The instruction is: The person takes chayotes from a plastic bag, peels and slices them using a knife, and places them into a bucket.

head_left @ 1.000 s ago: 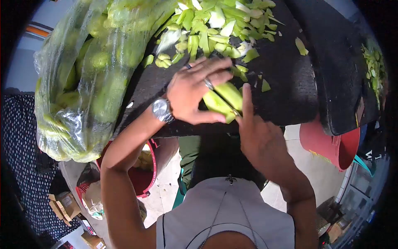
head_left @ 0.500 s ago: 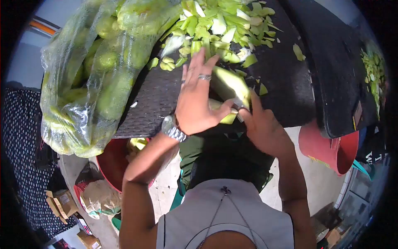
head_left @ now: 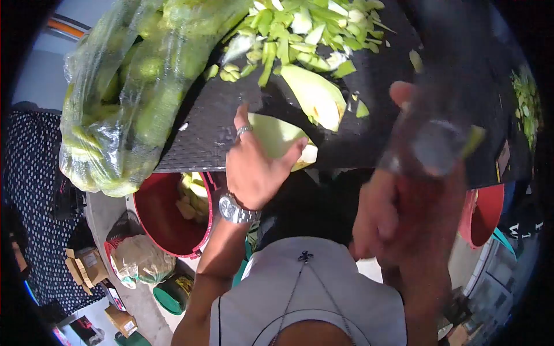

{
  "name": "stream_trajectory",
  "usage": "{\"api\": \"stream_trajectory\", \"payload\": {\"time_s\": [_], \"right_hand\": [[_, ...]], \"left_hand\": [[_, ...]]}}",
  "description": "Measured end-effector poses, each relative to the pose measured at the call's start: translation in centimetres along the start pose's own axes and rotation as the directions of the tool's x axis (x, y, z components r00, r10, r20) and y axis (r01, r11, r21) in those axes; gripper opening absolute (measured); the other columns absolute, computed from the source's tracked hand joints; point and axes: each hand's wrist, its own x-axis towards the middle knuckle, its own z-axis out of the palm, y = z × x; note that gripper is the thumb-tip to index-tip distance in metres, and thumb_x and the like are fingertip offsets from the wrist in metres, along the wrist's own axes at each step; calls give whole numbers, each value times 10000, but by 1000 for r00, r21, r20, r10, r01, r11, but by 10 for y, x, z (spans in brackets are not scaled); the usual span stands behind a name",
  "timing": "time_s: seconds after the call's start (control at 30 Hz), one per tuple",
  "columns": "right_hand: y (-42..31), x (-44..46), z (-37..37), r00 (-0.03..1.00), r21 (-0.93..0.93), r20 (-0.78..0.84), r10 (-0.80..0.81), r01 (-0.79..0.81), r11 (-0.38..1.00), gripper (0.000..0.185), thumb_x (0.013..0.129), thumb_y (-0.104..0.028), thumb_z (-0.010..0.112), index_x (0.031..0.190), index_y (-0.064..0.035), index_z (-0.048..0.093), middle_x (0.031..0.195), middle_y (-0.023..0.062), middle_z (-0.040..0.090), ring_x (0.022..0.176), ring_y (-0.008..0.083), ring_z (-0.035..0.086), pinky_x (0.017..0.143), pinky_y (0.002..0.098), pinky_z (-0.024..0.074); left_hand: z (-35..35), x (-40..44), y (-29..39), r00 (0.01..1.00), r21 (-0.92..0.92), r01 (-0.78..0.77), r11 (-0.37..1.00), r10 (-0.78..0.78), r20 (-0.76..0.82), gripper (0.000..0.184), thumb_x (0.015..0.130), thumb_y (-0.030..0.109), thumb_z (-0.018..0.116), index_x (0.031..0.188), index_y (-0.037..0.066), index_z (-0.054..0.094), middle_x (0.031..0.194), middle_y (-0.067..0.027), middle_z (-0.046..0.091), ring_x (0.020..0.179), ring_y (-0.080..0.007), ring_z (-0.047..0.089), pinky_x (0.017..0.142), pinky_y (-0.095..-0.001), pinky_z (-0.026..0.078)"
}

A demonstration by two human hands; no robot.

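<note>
My left hand [head_left: 254, 167], with a ring and a metal watch, is closed on a peeled pale green vegetable piece [head_left: 271, 137] at the board's near edge. Its thumb presses on the piece's right side. Another peeled piece [head_left: 316, 97], whitish at its cut end, lies just beyond. My right hand [head_left: 398, 213] is raised at the right and strongly smeared by motion. A blurred greyish shape [head_left: 435, 147] and a green scrap [head_left: 474, 141] show by it; whether the hand grips anything cannot be made out.
A clear plastic bag [head_left: 156, 86] of green vegetables lies at the left. Green peelings [head_left: 311, 34] are heaped at the back of the dark woven surface [head_left: 202, 135]. Below stand a red bucket [head_left: 167, 216] holding pale pieces and another red container [head_left: 483, 216] at the right.
My right hand has left the vegetable and swung right and up. My left hand has moved nearer with one piece in its grasp; the other piece lies loose on the surface.
</note>
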Motion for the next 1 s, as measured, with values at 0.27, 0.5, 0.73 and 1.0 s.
{"api": "stream_trajectory", "payload": {"time_s": [0.27, 0.5, 0.73, 1.0], "right_hand": [[-10, 2, -9, 999, 68, 46, -26, 23, 997, 286, 1030, -253, 602, 1207, -30, 579, 694, 4, 571, 493, 87, 526, 460, 259, 438], [-2, 51, -1, 994, 242, 97, 49, -72, 968, 259, 1029, -245, 596, 1162, -25, 628, 696, 1, 579, 496, 88, 537, 469, 258, 448], [61, 72, 2, 998, 6, 45, -52, 52, 999, 273, 979, -168, 642, 1216, -33, 666, 703, 33, 608, 568, 97, 586, 529, 276, 466], [74, 44, 29, 912, -547, 207, -355, 409, 731, 691, 824, -208, 875, 1417, -69, 547, 834, 110, 695, 691, 166, 653, 658, 318, 530]], "left_hand": [[20, 12, 24, 988, -263, -152, 953, 139, -68, 963, 793, 124, 804, 1544, 43, 208, 960, -296, 714, 870, -489, 723, 751, -505, 597], [16, 28, 10, 985, -765, 165, 623, -61, 163, 579, 810, 33, 726, 1355, -43, 544, 1111, -180, 726, 965, -280, 720, 860, -369, 576], [-1, 66, -25, 951, -857, 304, -417, 75, 301, 479, 860, 127, 601, 1300, -58, 563, 1172, -237, 686, 1052, -384, 681, 956, -536, 540], [25, 81, -18, 976, -803, 202, -560, 43, 215, 463, 1030, 371, 533, 1253, -34, 553, 1160, -184, 653, 1142, -381, 620, 1081, -568, 458]]}}
